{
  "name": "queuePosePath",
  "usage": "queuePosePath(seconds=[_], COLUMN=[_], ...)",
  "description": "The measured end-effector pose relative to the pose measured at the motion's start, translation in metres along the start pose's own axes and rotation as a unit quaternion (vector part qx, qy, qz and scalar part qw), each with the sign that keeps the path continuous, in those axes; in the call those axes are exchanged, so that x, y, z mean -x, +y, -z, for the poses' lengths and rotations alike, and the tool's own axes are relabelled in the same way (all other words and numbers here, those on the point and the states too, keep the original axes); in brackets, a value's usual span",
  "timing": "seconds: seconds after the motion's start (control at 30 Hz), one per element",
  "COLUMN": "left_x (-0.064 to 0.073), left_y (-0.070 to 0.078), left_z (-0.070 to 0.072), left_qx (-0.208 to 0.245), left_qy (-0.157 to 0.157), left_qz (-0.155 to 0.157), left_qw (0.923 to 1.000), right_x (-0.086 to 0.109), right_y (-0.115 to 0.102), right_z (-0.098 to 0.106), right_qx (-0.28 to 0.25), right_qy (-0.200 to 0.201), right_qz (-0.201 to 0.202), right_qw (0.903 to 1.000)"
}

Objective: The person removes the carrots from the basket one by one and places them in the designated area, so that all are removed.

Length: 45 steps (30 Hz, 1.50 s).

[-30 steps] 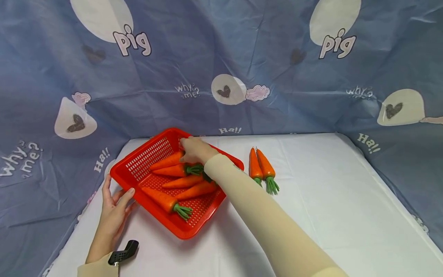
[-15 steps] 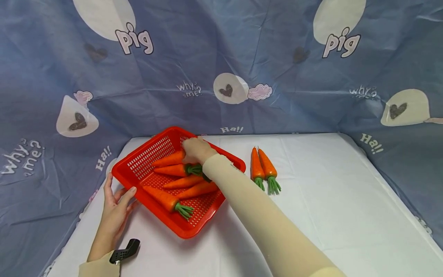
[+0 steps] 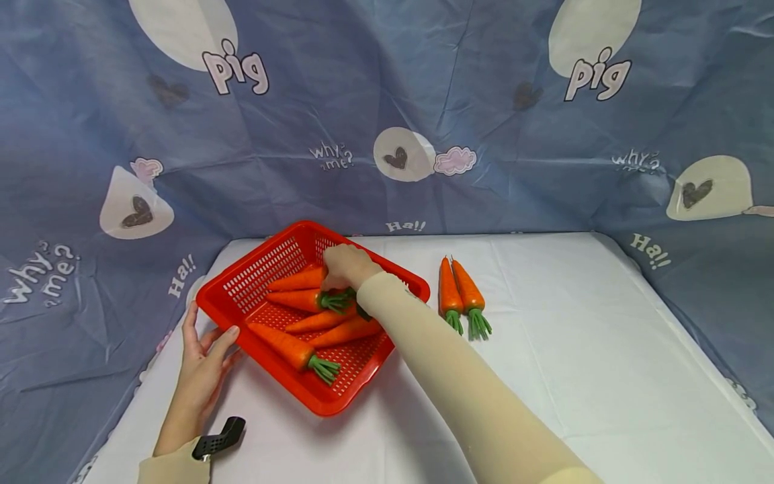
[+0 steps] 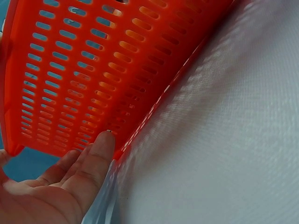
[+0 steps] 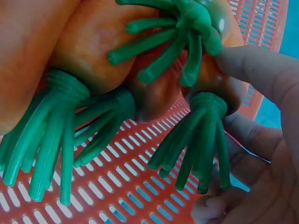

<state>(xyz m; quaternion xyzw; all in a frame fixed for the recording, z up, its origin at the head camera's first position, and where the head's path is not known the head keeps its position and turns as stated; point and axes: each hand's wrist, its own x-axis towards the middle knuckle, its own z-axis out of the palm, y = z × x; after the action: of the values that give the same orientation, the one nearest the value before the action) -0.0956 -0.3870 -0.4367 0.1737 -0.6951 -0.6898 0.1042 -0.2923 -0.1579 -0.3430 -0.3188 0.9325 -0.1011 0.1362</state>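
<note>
A red slotted plastic basket (image 3: 226,282) stands tilted on the white table with several carrots in it. My left hand (image 3: 202,366) holds its near left corner, thumb on the rim; in the left wrist view its fingers (image 4: 96,158) press the slotted outer wall. Deep in the basket, at its far side, my right hand (image 3: 349,265) grips a carrot (image 3: 299,279) whose orange tip points left. In the right wrist view, thumb and fingers close round a carrot body (image 5: 229,86) among green tops. Another carrot (image 3: 284,346) lies by the near wall.
Two carrots (image 3: 449,289) lie side by side on the white table (image 3: 574,349), right of the basket. A blue printed cloth (image 3: 484,195) hangs behind the table and along its sides. My right sleeve (image 3: 459,376) crosses over the basket's right rim.
My right hand has shifted slightly right within the basket, and the green top of the carrot beside it shows more. The left hand and basket keep their place.
</note>
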Motion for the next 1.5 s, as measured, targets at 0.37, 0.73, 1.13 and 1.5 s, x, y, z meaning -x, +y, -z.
queuePosePath(seconds=[0.37, 0.73, 1.13, 1.5], left_x=[0.001, 0.000, 0.000, 0.001], left_y=[0.000, -0.001, -0.003, -0.002], left_z=[0.001, 0.001, 0.002, 0.001], left_qx=[0.003, 0.001, 0.002, 0.002], left_qy=[-0.002, 0.002, -0.003, -0.002], left_qz=[-0.003, 0.015, 0.002, -0.002], left_qw=[1.0000, 0.9999, 1.0000, 1.0000], right_x=[0.003, 0.008, 0.011, 0.019], right_y=[0.006, 0.016, 0.026, 0.035], right_z=[0.005, 0.005, 0.011, 0.015], right_qx=[-0.030, -0.063, -0.108, -0.137], right_qy=[-0.014, -0.014, -0.004, 0.004], right_qz=[0.007, 0.004, 0.032, 0.044], right_qw=[0.9994, 0.9979, 0.9936, 0.9896])
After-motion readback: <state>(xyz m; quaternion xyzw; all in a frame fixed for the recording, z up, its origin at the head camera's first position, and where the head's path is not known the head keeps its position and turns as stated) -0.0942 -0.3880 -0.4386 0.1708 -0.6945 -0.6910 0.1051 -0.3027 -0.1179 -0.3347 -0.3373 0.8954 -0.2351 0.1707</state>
